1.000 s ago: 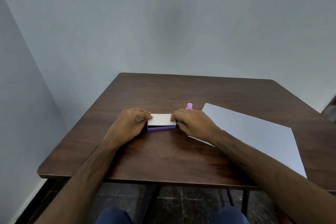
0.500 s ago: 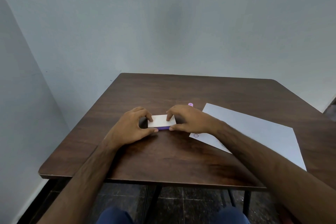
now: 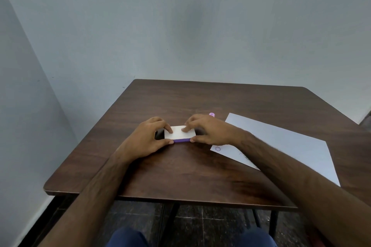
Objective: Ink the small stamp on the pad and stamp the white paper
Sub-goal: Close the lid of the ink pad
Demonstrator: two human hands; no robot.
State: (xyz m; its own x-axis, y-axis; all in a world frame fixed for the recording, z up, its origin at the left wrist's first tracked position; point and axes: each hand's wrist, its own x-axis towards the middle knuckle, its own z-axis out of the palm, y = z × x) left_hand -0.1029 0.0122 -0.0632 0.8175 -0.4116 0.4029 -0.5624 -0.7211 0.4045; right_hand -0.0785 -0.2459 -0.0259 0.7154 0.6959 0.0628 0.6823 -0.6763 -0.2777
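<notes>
The ink pad (image 3: 179, 133) is a small flat box with a white lid and a purple base, lying near the middle of the brown table (image 3: 200, 176). My left hand (image 3: 144, 138) pinches its left end, thumb at the front and fingers on the lid. Gripping the right end is my right hand (image 3: 208, 130), with fingertips pressing on the lid. Behind my right hand stands the small purple stamp (image 3: 212, 114), mostly hidden. The white paper (image 3: 285, 146) lies to the right and bears one faint purple stamp mark (image 3: 218, 148) near its front left corner.
Grey walls close in on the table's far and left sides. The table's front edge (image 3: 160, 198) runs just above my knees, with a dark tiled floor and table legs below.
Both hands have shifted their grip on the ink pad, with fingers now on top of the lid. My right forearm slid aside, uncovering the stamp mark on the paper.
</notes>
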